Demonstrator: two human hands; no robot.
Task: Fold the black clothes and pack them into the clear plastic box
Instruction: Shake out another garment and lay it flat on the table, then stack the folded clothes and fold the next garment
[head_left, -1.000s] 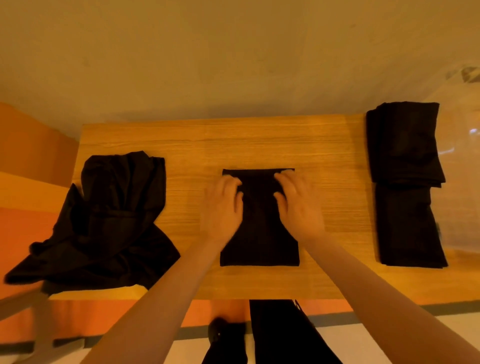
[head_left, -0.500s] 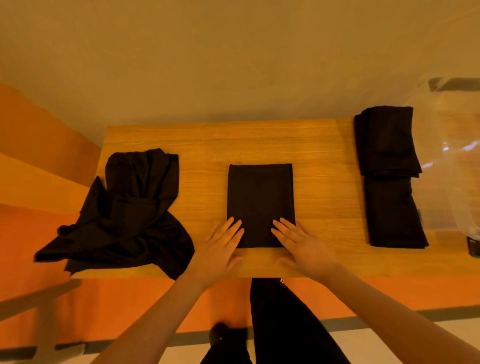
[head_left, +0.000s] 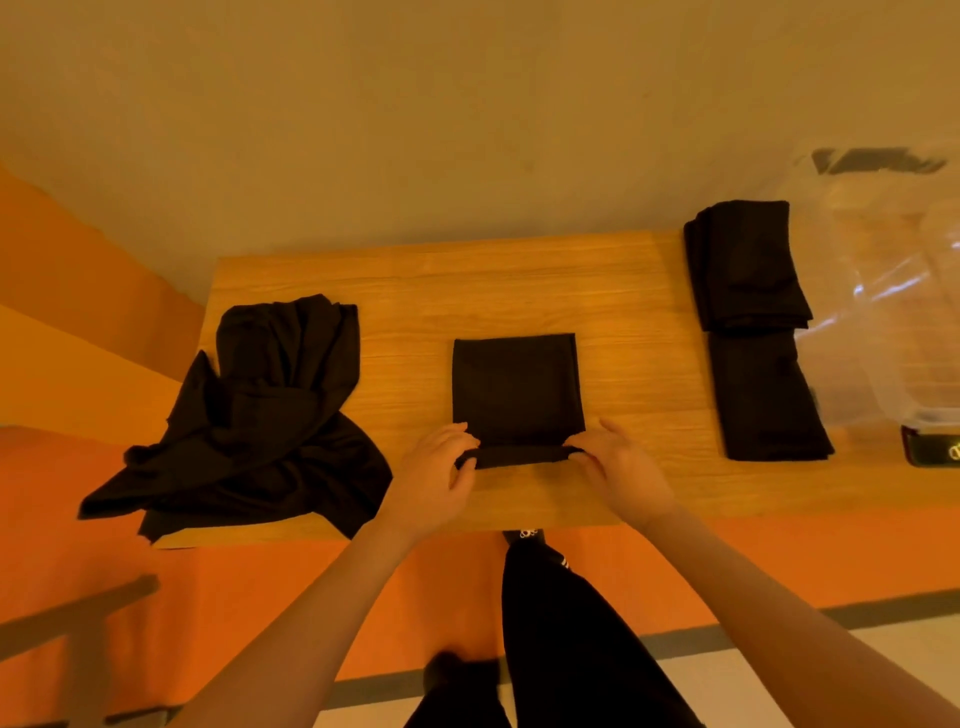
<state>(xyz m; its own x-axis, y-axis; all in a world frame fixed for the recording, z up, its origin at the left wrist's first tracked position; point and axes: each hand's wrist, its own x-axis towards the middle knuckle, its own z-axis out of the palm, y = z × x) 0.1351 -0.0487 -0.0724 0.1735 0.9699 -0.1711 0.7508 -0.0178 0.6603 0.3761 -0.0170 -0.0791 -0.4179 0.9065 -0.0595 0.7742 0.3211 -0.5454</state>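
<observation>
Black garment, flat rectangle, near edge lifted.

A second ago both hands lay flat on the far half of the folded black garment; half a second ago they rested open at its near corners. Now the left hand and right hand pinch those corners, and the near edge is lifted and rolled toward the far side.
</observation>
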